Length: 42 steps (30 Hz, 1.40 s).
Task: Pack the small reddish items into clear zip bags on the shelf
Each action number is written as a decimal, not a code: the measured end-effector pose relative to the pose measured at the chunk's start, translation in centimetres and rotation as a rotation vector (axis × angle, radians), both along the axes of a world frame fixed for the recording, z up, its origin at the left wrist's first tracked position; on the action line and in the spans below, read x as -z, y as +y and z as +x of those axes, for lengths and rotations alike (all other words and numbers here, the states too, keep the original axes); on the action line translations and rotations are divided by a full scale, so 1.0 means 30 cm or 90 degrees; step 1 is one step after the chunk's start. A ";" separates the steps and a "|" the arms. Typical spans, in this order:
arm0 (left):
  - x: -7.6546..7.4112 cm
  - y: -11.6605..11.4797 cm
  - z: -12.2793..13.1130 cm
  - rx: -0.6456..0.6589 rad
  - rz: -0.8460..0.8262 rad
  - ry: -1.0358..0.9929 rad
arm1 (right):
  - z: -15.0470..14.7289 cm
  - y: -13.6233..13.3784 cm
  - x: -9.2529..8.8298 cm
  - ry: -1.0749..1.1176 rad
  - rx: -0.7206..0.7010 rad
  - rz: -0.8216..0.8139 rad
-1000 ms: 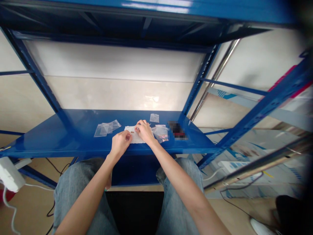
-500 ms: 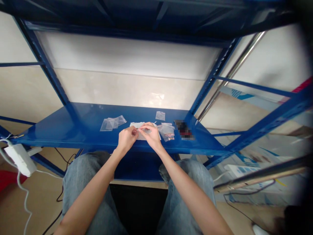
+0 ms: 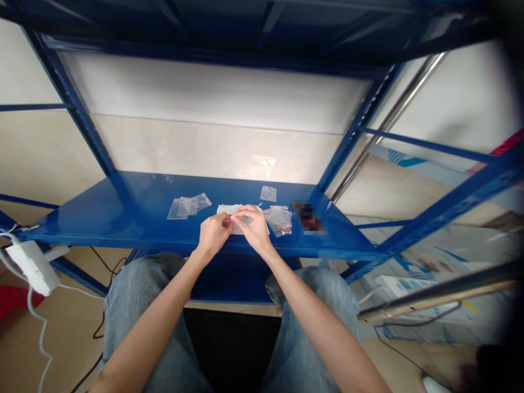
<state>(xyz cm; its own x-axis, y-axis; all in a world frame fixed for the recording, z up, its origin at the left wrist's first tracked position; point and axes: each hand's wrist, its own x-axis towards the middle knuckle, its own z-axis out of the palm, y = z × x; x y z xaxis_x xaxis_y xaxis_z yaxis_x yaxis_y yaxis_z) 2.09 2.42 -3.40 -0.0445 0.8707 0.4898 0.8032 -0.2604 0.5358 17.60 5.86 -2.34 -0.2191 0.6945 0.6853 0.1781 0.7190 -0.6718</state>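
Observation:
My left hand (image 3: pixel 214 232) and my right hand (image 3: pixel 254 225) meet at the fingertips over a white sheet (image 3: pixel 226 209) near the shelf's front edge. Both are closed in a pinch; whatever they hold is too small to make out. Just right of my right hand lies a clear bag (image 3: pixel 281 219) with small copper-coloured pieces in it. Several flat clear bags (image 3: pixel 188 206) overlap to the left of my hands. Another small clear bag (image 3: pixel 268 193) lies farther back.
A blurred-out dark and red object (image 3: pixel 308 216) lies on the right of the blue shelf (image 3: pixel 139 210). Blue uprights stand at both sides, with another shelf overhead. A white power strip (image 3: pixel 35 267) and cables hang at the left.
My left hand has shifted very slightly to the right, and the fingertips of both hands remain together. The bags have not moved.

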 end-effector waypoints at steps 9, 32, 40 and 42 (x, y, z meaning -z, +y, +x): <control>-0.022 0.029 -0.084 -0.087 0.000 -0.069 | -0.023 0.156 0.046 -0.287 0.188 0.000; -0.015 -0.005 -0.007 -0.027 -0.034 0.112 | -0.058 0.000 0.020 -0.132 0.037 0.020; -0.064 0.018 -0.019 0.168 -0.050 -0.492 | -0.006 -0.031 -0.015 -0.010 0.014 -0.013; -0.081 0.015 -0.014 0.268 -0.113 -0.673 | -0.006 -0.049 -0.026 0.020 -0.027 -0.062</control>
<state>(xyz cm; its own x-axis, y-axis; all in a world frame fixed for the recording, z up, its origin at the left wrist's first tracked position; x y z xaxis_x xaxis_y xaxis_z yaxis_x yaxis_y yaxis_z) 1.68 2.88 -0.96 -0.0490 0.9669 0.2505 -0.2025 -0.2552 0.9454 17.43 4.38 -1.55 -0.2293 0.7485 0.6222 0.1274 0.6569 -0.7432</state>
